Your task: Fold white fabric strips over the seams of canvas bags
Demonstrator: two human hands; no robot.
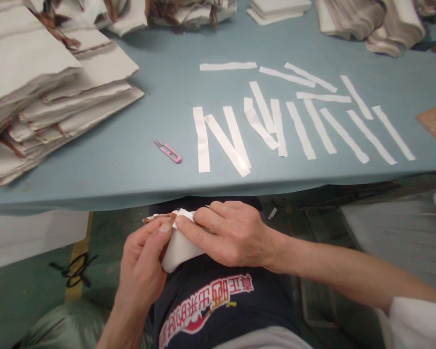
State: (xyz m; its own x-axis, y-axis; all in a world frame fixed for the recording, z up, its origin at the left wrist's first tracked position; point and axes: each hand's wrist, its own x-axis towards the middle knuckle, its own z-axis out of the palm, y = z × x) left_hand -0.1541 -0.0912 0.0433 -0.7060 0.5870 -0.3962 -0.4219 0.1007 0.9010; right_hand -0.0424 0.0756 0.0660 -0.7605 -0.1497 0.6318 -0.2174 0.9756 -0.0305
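Observation:
Over my lap, just in front of the table edge, my left hand (147, 249) pinches a folded white cloth piece (183, 247) by its brown edge, thumb on top. From the other side my right hand (228, 232) closes on the same cloth, its index finger pressing near a small white corner (183, 213) that sticks up. A tiny pale tip shows above the right fingers, too small to name. The right fingertips are partly hidden. On the table ahead lie pink thread snips (169, 151) and several white strips (203, 140), some overlapping.
Stacks of folded white cloth with brown edges (29, 58) fill the table's left side. More white pieces (278, 7) and a cloth bundle (374, 19) lie along the back. The blue-green tablecloth (148, 179) ends just beyond my hands. A dark apron (232, 320) with printed characters covers my lap.

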